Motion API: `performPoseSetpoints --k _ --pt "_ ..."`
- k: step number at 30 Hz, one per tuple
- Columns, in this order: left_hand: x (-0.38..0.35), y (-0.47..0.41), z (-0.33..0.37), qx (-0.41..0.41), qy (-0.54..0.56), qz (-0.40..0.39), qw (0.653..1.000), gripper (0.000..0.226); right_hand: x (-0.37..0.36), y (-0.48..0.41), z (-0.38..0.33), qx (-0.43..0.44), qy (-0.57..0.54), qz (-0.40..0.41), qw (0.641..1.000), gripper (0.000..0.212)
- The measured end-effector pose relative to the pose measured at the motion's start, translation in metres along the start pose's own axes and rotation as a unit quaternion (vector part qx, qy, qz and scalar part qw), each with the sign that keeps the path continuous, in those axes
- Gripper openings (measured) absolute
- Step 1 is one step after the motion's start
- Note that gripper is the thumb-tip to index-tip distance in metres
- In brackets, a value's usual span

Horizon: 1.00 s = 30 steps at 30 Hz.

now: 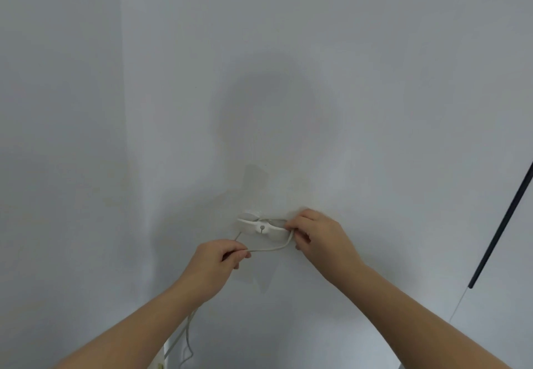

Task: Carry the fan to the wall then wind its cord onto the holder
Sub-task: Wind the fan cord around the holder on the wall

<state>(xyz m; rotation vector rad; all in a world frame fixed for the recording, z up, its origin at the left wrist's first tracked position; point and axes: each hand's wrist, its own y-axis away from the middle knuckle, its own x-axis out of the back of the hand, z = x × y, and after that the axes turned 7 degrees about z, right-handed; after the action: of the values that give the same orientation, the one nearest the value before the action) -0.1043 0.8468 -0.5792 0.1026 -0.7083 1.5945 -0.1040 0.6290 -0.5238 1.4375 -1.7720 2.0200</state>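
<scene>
White cord (271,249) loops under the holder (261,227) between the hands. Left hand (219,262) pinches it lower down, likely feeding slack; right hand (317,236) pinches it at the holder's right end, probably steering a wrap. Fan not clearly visible.

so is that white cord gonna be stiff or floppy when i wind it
Probably floppy: the cord sags in a curve between the left hand and right hand and hangs in loose bends below. Likely light, since a fingertip pinch holds it. It may slip off the holder unless kept taut.
</scene>
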Motion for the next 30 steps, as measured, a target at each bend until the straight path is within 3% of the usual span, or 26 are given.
performPoseSetpoints --k 7,11,16,20,24,30 --pt "-0.001 0.000 -0.004 0.021 -0.019 -0.003 1.000 0.020 -0.011 0.011 -0.019 -0.131 0.022 0.023 0.991 0.021" --pt "-0.002 0.000 -0.004 0.028 -0.039 -0.038 0.998 0.024 -0.006 0.006 -0.034 -0.228 0.030 -0.022 0.973 0.011" --pt "-0.004 -0.004 -0.005 0.046 -0.073 0.029 0.996 0.025 -0.001 -0.002 -0.044 -0.149 0.160 -0.068 0.973 0.028" --pt "0.000 -0.010 -0.007 0.070 -0.095 0.091 0.989 0.027 -0.006 -0.007 -0.044 -0.064 0.210 0.010 0.976 0.024" --pt "0.005 -0.019 -0.011 0.092 -0.125 0.097 0.983 0.034 -0.023 -0.011 -0.046 0.002 0.177 -0.011 0.984 0.032" --pt "0.008 -0.024 -0.015 0.125 -0.121 0.125 0.977 0.040 -0.029 -0.019 -0.051 -0.022 0.104 -0.054 0.993 0.043"
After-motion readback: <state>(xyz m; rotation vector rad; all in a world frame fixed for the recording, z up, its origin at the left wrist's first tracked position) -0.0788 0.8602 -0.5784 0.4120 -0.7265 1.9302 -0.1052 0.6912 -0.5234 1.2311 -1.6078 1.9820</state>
